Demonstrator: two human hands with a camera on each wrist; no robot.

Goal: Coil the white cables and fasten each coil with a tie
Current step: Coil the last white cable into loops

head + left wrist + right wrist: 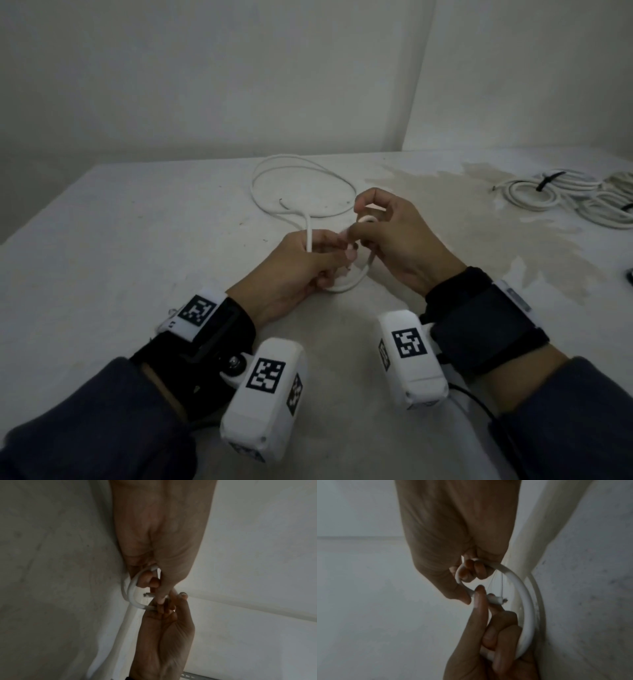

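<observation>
A white cable (301, 185) lies in loose loops on the white table (137, 240), and one strand runs forward into my hands. My left hand (342, 255) grips that strand and a small loop (349, 284) that hangs below the fingers. My right hand (359, 222) pinches the same cable just right of it, with the fingers curled round a short bend. In the left wrist view my left hand (154, 588) holds the loop (132, 588). The right wrist view shows my right hand (467, 586) pinching near the frayed cable end (498, 599).
Several finished white coils (534, 192) bound with black ties (548, 180) lie at the back right, with more coils (609, 205) at the frame edge. A small dark object (629, 275) sits at the right edge. Walls close the table's far side and right corner.
</observation>
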